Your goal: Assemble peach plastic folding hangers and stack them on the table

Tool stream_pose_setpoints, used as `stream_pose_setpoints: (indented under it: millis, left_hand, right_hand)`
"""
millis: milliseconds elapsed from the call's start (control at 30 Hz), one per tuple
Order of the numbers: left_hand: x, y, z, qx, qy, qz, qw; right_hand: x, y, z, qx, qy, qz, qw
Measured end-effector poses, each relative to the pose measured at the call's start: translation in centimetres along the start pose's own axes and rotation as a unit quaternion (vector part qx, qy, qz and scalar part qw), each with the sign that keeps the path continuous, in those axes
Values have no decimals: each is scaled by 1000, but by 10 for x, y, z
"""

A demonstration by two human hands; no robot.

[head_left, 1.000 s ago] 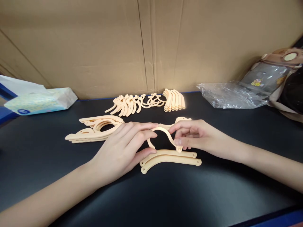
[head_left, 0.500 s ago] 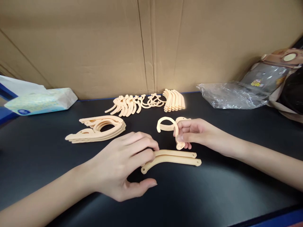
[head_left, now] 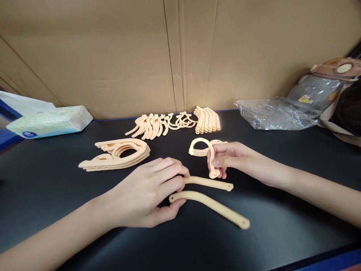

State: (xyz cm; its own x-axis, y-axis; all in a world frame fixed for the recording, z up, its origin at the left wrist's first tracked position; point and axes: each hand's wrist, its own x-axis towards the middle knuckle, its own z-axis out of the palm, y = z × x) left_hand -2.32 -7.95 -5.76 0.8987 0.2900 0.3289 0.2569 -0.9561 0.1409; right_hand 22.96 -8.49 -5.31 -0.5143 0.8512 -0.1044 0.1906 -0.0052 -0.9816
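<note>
My right hand point(head_left: 225, 160) pinches a cream plastic hanger hook point(head_left: 201, 141), its curved end up and its round base downward. Just behind it lies another cream piece point(head_left: 197, 151), partly hidden by the hook and my fingers. My left hand point(head_left: 163, 188) has its thumb and fingers closed about the left end of the nearer hanger arm point(head_left: 211, 205), a long curved strip with a hole at each end. A second hanger arm point(head_left: 210, 183) lies behind that one, its left end hidden under my fingertips.
Stacked folded hangers point(head_left: 115, 165) lie on the black table point(head_left: 135, 248) at left. Several loose hooks point(head_left: 152, 126) and hanger arms point(head_left: 207, 120) sit along the back. A tissue pack point(head_left: 53, 122) stands far left; a plastic bag point(head_left: 278, 113) and a clear bottle point(head_left: 313, 90) are at right.
The nearer hanger arm has swung apart from the other, its right end toward me. My left thumb has closed in toward the fingers. The hook in my right hand has turned slightly.
</note>
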Motion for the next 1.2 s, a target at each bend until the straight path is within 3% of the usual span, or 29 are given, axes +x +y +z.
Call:
stream_pose_setpoints:
  millis: [133,267,533,700,800,1200]
  left_hand:
    - [1,1,0,-18,31,-41,999]
    - [2,4,-1,-138,93,-132,977]
    - [3,1,-8,-405,172,-316,841]
    - [5,1,-12,-498,237,-356,754]
    - [7,3,-15,-531,252,-370,720]
    - [5,-1,-13,-512,192,-398,737]
  right_hand:
    - [0,1,-1,8,6,-3,1000]
    - [0,2,-1,26,14,-13,999]
    - [1,3,-3,31,8,-16,999]
    - [1,6,-3,34,2,-29,999]
    - [1,6,-2,30,8,-27,999]
    - [1,3,-2,28,13,-13,999]
